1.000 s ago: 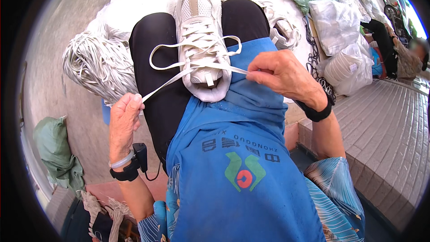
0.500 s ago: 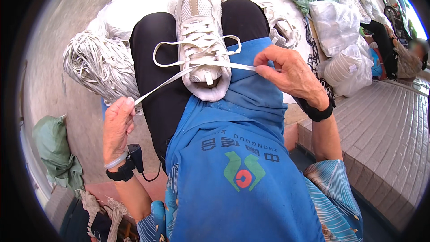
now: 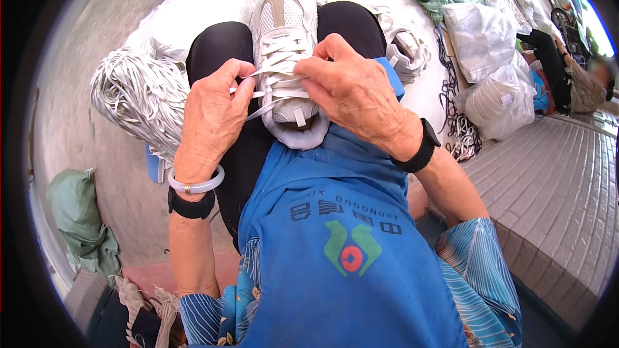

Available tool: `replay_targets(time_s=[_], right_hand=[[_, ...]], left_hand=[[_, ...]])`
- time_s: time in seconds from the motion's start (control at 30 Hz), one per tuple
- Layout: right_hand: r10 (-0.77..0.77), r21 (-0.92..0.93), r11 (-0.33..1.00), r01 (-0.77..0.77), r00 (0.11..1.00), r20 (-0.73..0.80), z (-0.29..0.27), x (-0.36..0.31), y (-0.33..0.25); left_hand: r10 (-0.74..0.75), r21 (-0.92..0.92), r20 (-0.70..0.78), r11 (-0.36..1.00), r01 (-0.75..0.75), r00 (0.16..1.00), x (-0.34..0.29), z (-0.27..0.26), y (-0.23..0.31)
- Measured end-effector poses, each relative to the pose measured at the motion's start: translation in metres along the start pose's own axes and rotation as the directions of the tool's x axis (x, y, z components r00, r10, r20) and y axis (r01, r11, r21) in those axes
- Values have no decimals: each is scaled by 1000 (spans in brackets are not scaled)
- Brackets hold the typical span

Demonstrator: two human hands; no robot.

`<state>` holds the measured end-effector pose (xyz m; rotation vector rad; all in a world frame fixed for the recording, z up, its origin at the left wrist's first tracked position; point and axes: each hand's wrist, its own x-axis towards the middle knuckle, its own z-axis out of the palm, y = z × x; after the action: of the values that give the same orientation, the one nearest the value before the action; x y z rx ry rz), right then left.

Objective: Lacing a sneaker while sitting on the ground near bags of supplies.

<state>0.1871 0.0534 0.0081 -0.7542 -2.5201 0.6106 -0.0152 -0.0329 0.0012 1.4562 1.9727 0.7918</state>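
Observation:
A white and beige sneaker (image 3: 284, 16) rests between my knees, its toe pointing away from me and its heel collar near my blue apron (image 3: 309, 187). White flat shoelace (image 3: 282, 84) crisscrosses up its tongue. On the left side of the shoe, my left hand (image 3: 216, 109) pinches a strand of the lace between thumb and index finger. Close over the right side of the upper eyelets, my right hand (image 3: 351, 90) pinches the lace too. A short stretch of lace runs taut between both hands. Part of the lacing is hidden behind my right fingers.
A thick bundle of white laces (image 3: 138, 100) lies to the left. More pale shoes (image 3: 409, 51) rest on the white sheet at right, near dark cords (image 3: 448, 84) and clear plastic bags (image 3: 480, 38). A green sack (image 3: 80, 212) sits lower left. Another person (image 3: 554, 64) sits far right.
Both hands have come inward to the shoe from either side, where they held the lace ends stretched apart. They now pinch the lace higher up, over the eyelets.

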Motion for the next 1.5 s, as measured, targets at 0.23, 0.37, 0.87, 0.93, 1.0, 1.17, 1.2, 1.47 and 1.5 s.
replay_targets(time_s=[0.23, 0.37, 0.87, 0.93, 1.0, 1.17, 1.2, 1.47, 1.5], right_hand=[[-64, -37, 997, 63, 997, -42, -1, -9, 3], [-118, -121, 986, 113, 993, -32, -2, -14, 8], [356, 339, 842, -419, 905, 234, -21, -4, 13], [334, 314, 851, -422, 895, 297, -21, 0, 21], [315, 286, 859, -425, 879, 359, -23, 4, 27], [310, 159, 916, -368, 902, 300, -27, 14, 27], [281, 95, 947, -307, 934, 219, -28, 18, 27], [212, 87, 974, -208, 976, -48, -13, 12, 45], [212, 90, 974, -207, 976, -48, -15, 11, 44]], left_hand=[[146, 61, -1, 987, -145, 989, -18, -26, -8], [220, 129, -81, 969, -209, 972, -24, -14, -18], [114, 14, -149, 993, -113, 982, -24, -21, -16], [130, 9, -172, 991, -130, 976, -24, -21, -14], [147, 1, -193, 989, -149, 970, -25, -22, -8], [320, 175, -179, 941, -290, 930, -29, -25, -18], [319, 176, -179, 941, -289, 931, -31, -24, -26], [-62, -109, -240, 993, 36, 969, -46, -31, -33], [-92, -185, -269, 982, 42, 959, -49, -31, -40]])
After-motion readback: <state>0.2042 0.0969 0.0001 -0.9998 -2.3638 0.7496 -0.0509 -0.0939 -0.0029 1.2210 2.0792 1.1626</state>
